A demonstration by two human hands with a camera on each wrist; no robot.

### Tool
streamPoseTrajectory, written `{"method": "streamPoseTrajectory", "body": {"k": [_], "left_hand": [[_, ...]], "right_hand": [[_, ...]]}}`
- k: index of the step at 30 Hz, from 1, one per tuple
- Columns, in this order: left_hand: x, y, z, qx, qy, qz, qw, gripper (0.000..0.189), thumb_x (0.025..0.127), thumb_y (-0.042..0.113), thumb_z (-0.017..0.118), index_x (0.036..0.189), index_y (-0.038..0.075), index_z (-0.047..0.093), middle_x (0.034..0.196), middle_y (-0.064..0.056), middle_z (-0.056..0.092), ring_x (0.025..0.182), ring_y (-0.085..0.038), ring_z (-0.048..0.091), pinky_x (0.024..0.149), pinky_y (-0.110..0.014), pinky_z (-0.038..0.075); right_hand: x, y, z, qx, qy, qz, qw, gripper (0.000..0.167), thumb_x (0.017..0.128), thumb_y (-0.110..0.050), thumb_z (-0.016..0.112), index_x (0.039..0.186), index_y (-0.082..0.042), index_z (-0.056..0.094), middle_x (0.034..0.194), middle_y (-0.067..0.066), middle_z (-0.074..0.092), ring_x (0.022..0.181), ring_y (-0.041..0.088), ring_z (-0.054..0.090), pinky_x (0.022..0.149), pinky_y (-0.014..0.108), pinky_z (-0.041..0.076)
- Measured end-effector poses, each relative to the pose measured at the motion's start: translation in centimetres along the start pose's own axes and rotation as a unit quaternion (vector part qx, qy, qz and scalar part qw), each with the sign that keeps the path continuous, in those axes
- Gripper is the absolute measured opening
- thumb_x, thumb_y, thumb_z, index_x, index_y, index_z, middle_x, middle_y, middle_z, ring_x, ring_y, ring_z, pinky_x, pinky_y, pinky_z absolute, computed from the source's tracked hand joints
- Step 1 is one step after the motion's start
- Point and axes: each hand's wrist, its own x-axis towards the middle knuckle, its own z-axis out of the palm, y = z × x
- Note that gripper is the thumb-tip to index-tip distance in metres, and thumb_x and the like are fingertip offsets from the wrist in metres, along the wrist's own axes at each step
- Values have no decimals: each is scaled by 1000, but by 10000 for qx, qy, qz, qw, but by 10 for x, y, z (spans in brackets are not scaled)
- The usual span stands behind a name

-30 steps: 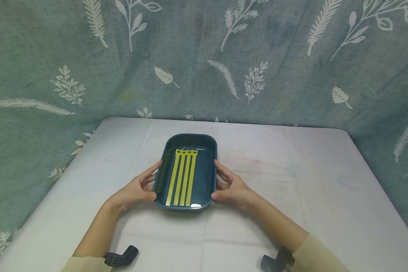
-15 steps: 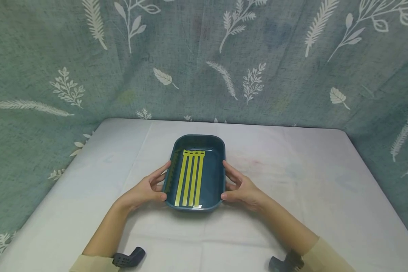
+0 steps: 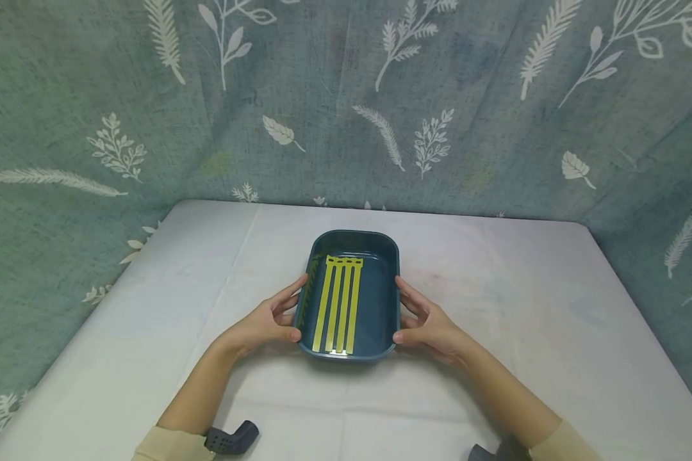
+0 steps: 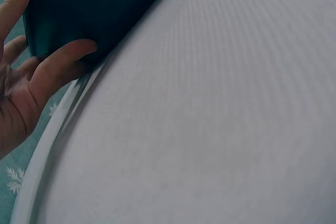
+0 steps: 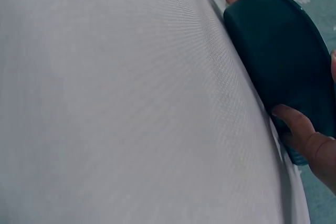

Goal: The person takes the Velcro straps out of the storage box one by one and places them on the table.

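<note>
A dark teal rectangular tray (image 3: 378,307) with rounded corners is held between the two hands, over the middle of the table. Inside it, toward its left side, lie several yellow-green flat strips (image 3: 354,307), side by side and joined by a band with holes at the far end. My left hand (image 3: 268,325) grips the tray's left side, thumb at the near corner and fingers spread along the wall. On the opposite side, my right hand (image 3: 432,330) holds it in the same way. Both wrist views show fingers against the tray's outer surface (image 4: 100,9), where the strips are hidden.
A white cloth (image 3: 496,307) covers the table. Behind it hangs a green-blue curtain (image 3: 323,160) with white leaf prints. Dark wrist-worn devices (image 3: 232,439) sit at both sleeve cuffs.
Both hands have moved the tray steadily to the right across the table, with the strips still inside it. The grip looks the same.
</note>
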Motion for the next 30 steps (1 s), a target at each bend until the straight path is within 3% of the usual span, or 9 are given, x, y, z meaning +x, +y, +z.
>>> {"method": "streamPoseTrajectory", "body": {"k": [10,30], "left_hand": [[10,-1,10,-25,-163,34,9999,103,76,7,79,153,27,13,156,-17,17,132,-37,40,94,-36,50],[29,3,34,-35,-464,56,9989,108,74,8,80,154,21,8,156,-17,18,133,-37,38,93,-35,50]], "right_hand": [[-11,-3,-7,-169,299,95,9994,108,70,14,73,153,-25,15,159,11,6,137,44,25,90,43,51],[-34,-5,-30,-513,416,54,9978,106,73,11,72,153,-23,12,159,13,2,137,49,20,93,45,49]]}}
